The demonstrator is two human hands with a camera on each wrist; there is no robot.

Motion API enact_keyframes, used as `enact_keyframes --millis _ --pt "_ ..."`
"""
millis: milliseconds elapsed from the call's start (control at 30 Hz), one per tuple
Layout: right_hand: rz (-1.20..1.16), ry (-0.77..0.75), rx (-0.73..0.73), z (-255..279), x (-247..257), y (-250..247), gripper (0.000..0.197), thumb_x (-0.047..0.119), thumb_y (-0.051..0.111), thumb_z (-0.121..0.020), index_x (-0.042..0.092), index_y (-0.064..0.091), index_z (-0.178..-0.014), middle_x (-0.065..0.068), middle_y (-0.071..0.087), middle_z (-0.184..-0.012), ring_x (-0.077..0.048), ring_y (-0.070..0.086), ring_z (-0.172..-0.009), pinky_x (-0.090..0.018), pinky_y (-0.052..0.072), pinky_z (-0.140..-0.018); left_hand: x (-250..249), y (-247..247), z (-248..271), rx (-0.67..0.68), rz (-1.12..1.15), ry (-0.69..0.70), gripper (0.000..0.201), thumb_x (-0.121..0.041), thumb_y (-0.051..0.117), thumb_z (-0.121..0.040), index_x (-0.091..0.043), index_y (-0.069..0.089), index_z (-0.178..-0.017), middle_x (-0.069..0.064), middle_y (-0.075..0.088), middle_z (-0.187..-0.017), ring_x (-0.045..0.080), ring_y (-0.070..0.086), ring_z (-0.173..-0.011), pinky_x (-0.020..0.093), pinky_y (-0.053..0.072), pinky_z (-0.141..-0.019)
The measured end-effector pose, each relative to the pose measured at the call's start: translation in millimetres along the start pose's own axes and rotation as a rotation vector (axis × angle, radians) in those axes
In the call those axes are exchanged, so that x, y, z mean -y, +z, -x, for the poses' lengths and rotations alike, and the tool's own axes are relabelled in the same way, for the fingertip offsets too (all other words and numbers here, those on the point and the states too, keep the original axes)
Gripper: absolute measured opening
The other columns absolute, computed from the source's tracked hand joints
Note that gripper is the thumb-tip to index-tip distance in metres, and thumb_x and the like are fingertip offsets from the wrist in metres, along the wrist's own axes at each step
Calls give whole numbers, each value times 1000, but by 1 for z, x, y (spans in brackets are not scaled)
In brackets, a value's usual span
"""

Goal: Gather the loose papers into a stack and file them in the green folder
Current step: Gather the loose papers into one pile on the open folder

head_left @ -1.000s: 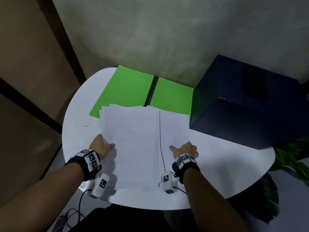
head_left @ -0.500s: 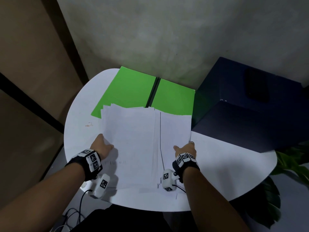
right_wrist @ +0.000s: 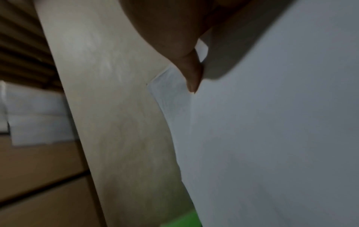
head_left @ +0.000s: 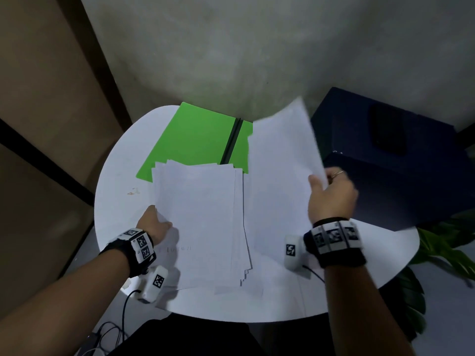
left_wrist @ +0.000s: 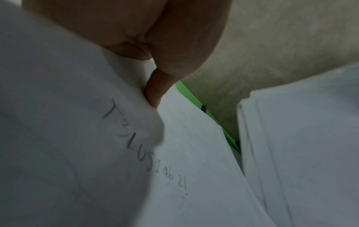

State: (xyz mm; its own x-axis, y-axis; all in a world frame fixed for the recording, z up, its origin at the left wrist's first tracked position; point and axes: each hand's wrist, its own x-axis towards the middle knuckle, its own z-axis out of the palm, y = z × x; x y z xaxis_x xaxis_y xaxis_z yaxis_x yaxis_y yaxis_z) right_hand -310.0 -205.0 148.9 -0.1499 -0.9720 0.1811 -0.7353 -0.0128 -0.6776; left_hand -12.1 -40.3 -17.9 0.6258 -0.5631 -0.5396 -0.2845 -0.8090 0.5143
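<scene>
The green folder point(head_left: 195, 140) lies open at the back of the round white table point(head_left: 115, 196), its black spine up the middle. A fanned stack of white papers point(head_left: 200, 222) lies in front of it, overlapping its near edge. My left hand point(head_left: 154, 224) grips the stack's left edge, thumb point(left_wrist: 155, 90) on the top sheet beside pencilled writing. My right hand point(head_left: 331, 194) pinches a second bunch of papers point(head_left: 280, 163), raised and tilted over the folder's right half, thumb point(right_wrist: 192, 73) on its face. The fingers behind both bunches are hidden.
A dark blue box point(head_left: 398, 163) stands against the table's right side, close to my right hand. Green plant leaves point(head_left: 442, 253) hang below it. Cables point(head_left: 110, 332) trail on the floor at the near left. A plaster wall rises just behind the table.
My right hand has taken the right-hand bunch of papers off the table and swung it up and to the right. The left hand stays on the stack's left edge.
</scene>
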Motion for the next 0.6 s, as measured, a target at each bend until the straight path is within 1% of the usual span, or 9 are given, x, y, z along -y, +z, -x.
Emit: enact_keyframes --millis 67,133,200,267,333,400,500,567,600 --pt "-176 -29 -68 -12 13 -22 11 22 72 -83 17 66 -90 1 69 -83 -22 66 -77 -31 53 -74 0 0 1 3 1 -3 55 -16 68 -88 3 41 -132 21 51 -130 35 49 -122 37 38 -96" --pt "-373 -14 -69 -18 21 -31 11 19 75 -81 19 65 -86 1 73 -84 -11 71 -74 -25 57 -71 -2 -2 3 14 17 -3 51 -16 67 -89 2 42 -129 20 53 -125 35 51 -117 37 38 -92" --pt "-494 -4 1 -17 25 -22 15 11 76 -81 20 63 -82 2 73 -83 5 67 -65 -16 55 -65 -3 -3 4 25 11 2 41 -18 66 -89 2 46 -119 17 55 -110 32 53 -105 35 38 -83" --pt "-500 39 131 -9 19 6 17 4 76 -80 17 65 -82 1 72 -82 10 64 -58 -12 53 -61 -3 -3 2 22 20 30 22 -17 60 -91 0 51 -101 13 57 -94 32 57 -96 33 39 -77" --pt "-430 94 267 6 4 46 15 4 77 -79 15 67 -85 -4 73 -85 1 67 -62 -19 56 -66 -1 -6 -2 50 105 30 26 -25 48 -96 -1 55 -97 15 62 -97 33 60 -94 34 44 -80" --pt "-347 151 369 20 -16 85 15 7 77 -80 13 69 -91 -7 74 -93 -17 70 -78 -31 57 -80 6 -9 -9 95 263 -42 56 -49 35 -97 -2 59 -114 25 63 -115 39 62 -103 40 48 -90" --pt "-141 302 545 43 -41 126 39 12 66 -91 5 56 -128 -13 67 -123 -25 64 -109 -26 47 -92 24 -7 -21 122 516 -226 86 -75 25 -87 -6 61 -123 29 60 -123 45 59 -112 46 48 -89" --pt "107 314 659 64 -51 141 51 16 57 -95 1 42 -141 -17 55 -138 -30 52 -127 -31 42 -104 19 -4 -17 125 528 -225 94 -80 26 -83 -5 56 -130 24 54 -138 41 52 -125 53 40 -107" --pt "195 273 691 74 -52 147 51 17 55 -94 1 41 -141 -18 51 -141 -31 49 -129 -34 41 -107 16 -2 -15 128 473 -184 89 -75 27 -88 -3 49 -136 21 49 -143 39 48 -130 50 35 -111"
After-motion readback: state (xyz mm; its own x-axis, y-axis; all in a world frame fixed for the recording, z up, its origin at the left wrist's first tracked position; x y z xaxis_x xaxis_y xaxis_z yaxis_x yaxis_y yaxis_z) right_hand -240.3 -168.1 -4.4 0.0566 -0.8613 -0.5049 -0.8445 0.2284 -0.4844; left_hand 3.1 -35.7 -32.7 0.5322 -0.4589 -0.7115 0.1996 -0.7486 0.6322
